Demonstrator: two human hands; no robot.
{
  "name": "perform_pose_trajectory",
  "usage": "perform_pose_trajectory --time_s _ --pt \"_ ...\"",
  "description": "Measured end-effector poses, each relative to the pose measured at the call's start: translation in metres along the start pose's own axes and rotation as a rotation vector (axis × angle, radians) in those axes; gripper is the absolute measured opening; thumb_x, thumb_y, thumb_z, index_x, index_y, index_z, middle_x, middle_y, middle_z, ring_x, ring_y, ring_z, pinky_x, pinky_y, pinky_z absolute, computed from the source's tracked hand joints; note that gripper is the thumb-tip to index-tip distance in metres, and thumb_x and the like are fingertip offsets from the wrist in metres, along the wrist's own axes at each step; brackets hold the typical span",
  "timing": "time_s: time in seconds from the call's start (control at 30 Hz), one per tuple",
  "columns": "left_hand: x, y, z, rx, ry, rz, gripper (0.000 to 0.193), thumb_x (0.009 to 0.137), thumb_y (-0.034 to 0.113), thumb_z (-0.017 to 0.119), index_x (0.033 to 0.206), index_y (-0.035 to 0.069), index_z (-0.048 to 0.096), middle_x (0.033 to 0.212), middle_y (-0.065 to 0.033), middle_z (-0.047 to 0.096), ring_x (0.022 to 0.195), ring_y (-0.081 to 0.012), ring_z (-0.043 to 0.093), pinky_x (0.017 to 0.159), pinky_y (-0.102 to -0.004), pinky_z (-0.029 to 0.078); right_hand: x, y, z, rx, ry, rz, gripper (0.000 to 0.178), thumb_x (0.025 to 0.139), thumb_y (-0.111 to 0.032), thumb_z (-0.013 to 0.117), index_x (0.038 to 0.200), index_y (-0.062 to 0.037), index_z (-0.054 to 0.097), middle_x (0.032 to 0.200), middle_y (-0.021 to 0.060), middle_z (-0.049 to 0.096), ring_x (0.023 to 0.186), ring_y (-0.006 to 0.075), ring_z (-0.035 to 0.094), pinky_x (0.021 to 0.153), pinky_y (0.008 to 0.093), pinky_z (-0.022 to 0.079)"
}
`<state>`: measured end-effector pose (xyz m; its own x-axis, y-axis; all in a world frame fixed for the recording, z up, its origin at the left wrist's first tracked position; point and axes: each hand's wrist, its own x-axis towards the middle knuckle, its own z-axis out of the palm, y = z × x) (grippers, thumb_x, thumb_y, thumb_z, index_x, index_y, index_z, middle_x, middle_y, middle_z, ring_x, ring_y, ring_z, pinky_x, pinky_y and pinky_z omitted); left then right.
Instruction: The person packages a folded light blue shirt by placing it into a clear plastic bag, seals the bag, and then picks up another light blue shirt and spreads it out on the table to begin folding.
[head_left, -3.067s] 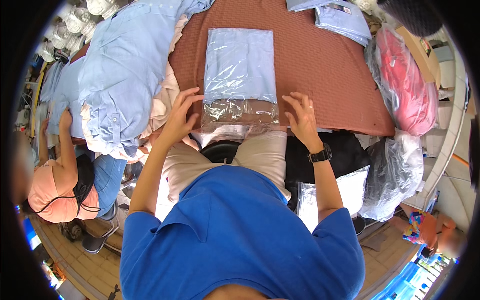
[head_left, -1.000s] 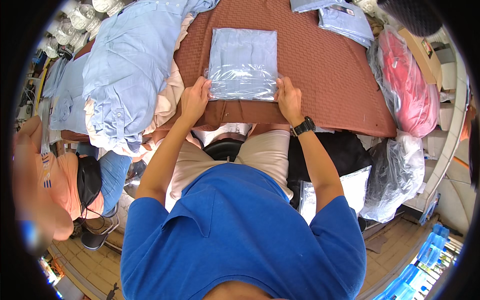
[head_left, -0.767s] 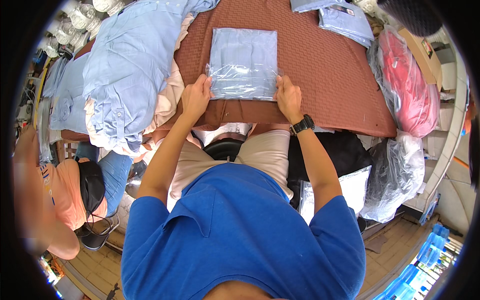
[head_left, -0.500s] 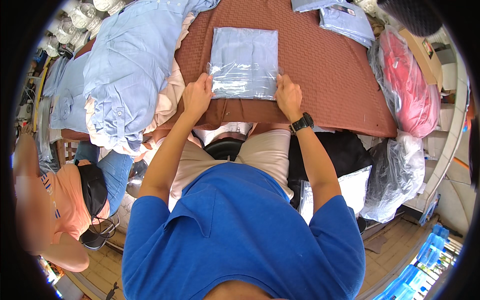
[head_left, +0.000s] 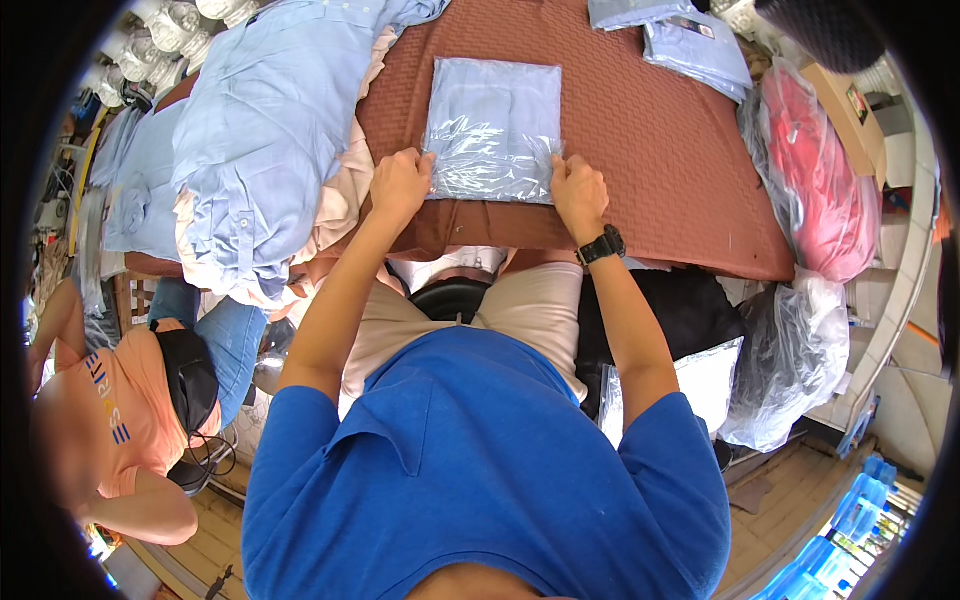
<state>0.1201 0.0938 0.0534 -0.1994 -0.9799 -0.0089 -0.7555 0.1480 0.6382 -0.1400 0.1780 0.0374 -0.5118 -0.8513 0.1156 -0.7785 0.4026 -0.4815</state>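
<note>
A folded light blue shirt in a clear plastic bag (head_left: 495, 125) lies flat on the brown table cover (head_left: 660, 160), near its front edge. My left hand (head_left: 403, 182) pinches the bag at its lower left side. At the lower right side, my right hand (head_left: 579, 190), with a dark watch on the wrist, grips the other edge. Both hands are closed, and the plastic between them is creased and shiny.
A heap of unfolded blue shirts (head_left: 260, 140) covers the table's left side. Bagged blue shirts (head_left: 697, 45) sit at the far right. Beside the table's right edge are red bagged goods (head_left: 815, 165) and a cardboard box (head_left: 843, 120). A person (head_left: 130, 400) sits at the left.
The bagged shirt has shifted slightly to the right in the picture, with both hands still at its sides. The person at the left has moved their arms and leaned.
</note>
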Motion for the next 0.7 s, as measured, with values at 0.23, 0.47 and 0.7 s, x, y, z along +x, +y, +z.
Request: perform_pose_trajectory --time_s 0.23,0.47,0.7 --pt "-0.008 -0.014 0.004 0.003 0.24 0.078 0.025 0.091 0.024 0.071 0.09 0.003 0.058 0.075 -0.0178 0.068 0.068 -0.0408 0.065 0.064 -0.0512 0.049 -0.016 -0.001 -0.004 0.105 0.178 0.005 0.032 0.095 -0.037 0.066 0.1 -0.0073 0.055 0.065 0.0152 0.067 0.068 0.0426 0.068 0.066 0.0537 0.052" --pt "-0.002 0.028 0.006 -0.031 0.571 0.48 0.018 0.094 0.008 0.06 0.111 0.003 0.061 0.12 -0.0129 0.062 0.113 -0.0333 0.056 0.095 -0.0473 0.042 -0.014 -0.01 -0.012 0.083 0.306 -0.193 0.026 0.092 -0.025 0.068 0.109 -0.0069 0.059 0.118 0.0161 0.063 0.108 0.0368 0.061 0.082 0.0484 0.05" --pt "0.037 0.038 0.051 0.116 0.207 0.684 0.048 0.1 0.024 0.055 0.144 0.007 0.047 0.155 -0.0123 0.041 0.147 -0.0359 0.031 0.119 -0.0541 0.024 0.031 -0.052 0.01 0.104 0.243 -0.672 0.042 0.099 -0.02 0.057 0.139 -0.0099 0.054 0.149 0.0124 0.047 0.138 0.0388 0.042 0.113 0.0538 0.033"
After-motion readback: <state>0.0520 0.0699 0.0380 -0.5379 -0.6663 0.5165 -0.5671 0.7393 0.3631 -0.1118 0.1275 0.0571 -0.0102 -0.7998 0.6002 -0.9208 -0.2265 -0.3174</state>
